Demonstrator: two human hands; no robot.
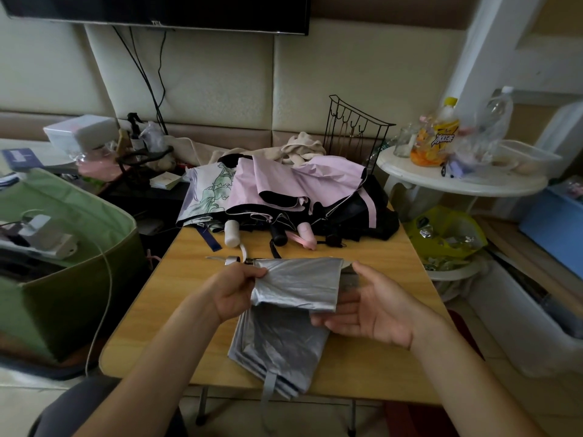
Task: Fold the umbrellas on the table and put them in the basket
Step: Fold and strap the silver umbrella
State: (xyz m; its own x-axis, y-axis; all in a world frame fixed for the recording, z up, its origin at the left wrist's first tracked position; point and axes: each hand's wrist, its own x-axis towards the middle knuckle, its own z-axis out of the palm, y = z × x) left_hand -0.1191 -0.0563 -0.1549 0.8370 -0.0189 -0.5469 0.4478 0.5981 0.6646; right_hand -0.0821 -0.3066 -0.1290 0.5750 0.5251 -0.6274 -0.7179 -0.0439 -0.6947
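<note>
Fingers (257,274) of the left hand (235,291) pinch the near-left corner of the silver umbrella (295,298), whose canopy lies partly folded on the table (394,357), its lower half draping towards the near edge. To the right, the right hand (375,310) lies palm-up with straight, released fingers slipped under the fold's right edge, supporting rather than clamping it. Behind, the other umbrellas (284,190) wait in a heap; the green basket (79,247) stands left of the table. Slick fabric could slide off the flat right palm and undo the fold, or the hanging strap (269,389) could drag the canopy over the edge.
</note>
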